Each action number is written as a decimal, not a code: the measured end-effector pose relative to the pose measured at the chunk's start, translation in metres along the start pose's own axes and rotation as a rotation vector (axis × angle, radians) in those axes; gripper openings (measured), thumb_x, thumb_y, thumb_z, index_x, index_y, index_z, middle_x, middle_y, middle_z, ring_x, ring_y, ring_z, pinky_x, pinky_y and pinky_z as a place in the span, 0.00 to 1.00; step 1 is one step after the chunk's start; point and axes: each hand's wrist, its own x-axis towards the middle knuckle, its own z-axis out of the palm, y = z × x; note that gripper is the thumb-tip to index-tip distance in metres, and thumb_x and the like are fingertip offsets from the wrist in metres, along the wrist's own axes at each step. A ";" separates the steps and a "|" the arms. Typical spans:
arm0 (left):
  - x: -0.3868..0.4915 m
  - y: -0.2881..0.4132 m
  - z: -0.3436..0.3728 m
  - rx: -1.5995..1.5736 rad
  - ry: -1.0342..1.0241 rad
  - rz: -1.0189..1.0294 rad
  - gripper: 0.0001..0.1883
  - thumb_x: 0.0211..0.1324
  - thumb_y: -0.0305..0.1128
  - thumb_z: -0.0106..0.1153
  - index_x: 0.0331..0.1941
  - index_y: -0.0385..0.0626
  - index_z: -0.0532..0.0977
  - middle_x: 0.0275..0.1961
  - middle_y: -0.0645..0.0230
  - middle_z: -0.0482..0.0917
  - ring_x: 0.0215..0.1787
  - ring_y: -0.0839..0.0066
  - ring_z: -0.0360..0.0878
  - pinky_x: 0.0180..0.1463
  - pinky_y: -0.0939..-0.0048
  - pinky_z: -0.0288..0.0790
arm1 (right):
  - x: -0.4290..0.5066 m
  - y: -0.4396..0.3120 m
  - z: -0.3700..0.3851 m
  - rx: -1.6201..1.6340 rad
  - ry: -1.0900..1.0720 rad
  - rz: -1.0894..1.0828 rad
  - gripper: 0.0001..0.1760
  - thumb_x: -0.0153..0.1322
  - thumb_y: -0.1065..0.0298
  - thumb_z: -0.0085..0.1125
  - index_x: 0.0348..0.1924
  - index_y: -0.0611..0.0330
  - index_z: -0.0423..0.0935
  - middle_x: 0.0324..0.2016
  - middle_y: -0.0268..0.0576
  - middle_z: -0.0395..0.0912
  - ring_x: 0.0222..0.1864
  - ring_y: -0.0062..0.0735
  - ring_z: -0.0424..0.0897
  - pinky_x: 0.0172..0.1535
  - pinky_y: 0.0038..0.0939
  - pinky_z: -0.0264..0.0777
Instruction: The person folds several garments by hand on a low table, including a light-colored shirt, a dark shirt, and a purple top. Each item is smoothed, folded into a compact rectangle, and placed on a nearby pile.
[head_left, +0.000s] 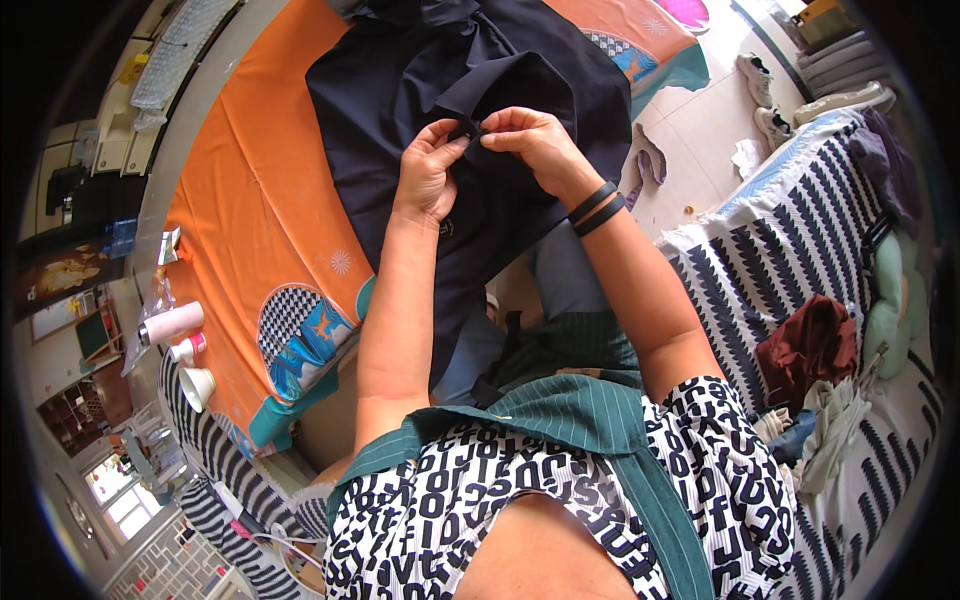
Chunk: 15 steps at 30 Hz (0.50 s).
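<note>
A large dark navy garment (375, 112) lies rumpled over an orange tablecloth and hangs down past the table's edge towards my lap. My left hand (431, 169) pinches the dark fabric between thumb and fingers, near a raised fold. Close beside it, my right hand (536, 146) pinches the same fabric, its fingertips almost meeting the left ones. What exactly lies between the fingertips is too small and dark to tell. Below the hands a small mark (447, 227) shows on the cloth. Two black bands circle my right wrist.
On the orange tablecloth (247, 195), at left, are a pink bottle (172, 323), a small white container (187, 347) and a white cup (196, 388). A sofa with a striped cover (787, 217) at right holds a dark red cloth (810, 349). Shoes (772, 126) and a strap (651, 161) lie on the floor.
</note>
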 end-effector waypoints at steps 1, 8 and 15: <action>0.001 -0.001 0.000 0.030 0.018 0.015 0.09 0.54 0.16 0.58 0.40 0.38 0.76 0.39 0.65 0.81 0.43 0.77 0.78 0.52 0.78 0.71 | 0.001 0.001 0.000 -0.067 0.004 -0.046 0.08 0.65 0.77 0.63 0.38 0.65 0.80 0.32 0.33 0.80 0.35 0.17 0.76 0.43 0.19 0.71; 0.001 -0.001 0.013 0.326 0.117 0.174 0.08 0.52 0.16 0.59 0.38 0.34 0.77 0.35 0.68 0.80 0.34 0.83 0.76 0.42 0.83 0.72 | 0.001 0.004 0.013 -0.594 0.143 -0.326 0.14 0.63 0.64 0.70 0.33 0.65 0.79 0.26 0.38 0.80 0.29 0.20 0.77 0.35 0.22 0.72; 0.000 -0.003 0.010 0.394 0.073 0.181 0.11 0.52 0.16 0.58 0.41 0.33 0.76 0.38 0.66 0.81 0.37 0.82 0.78 0.45 0.81 0.73 | 0.006 0.004 0.009 -0.515 0.092 -0.285 0.11 0.67 0.64 0.66 0.32 0.64 0.79 0.25 0.31 0.78 0.27 0.16 0.74 0.33 0.20 0.70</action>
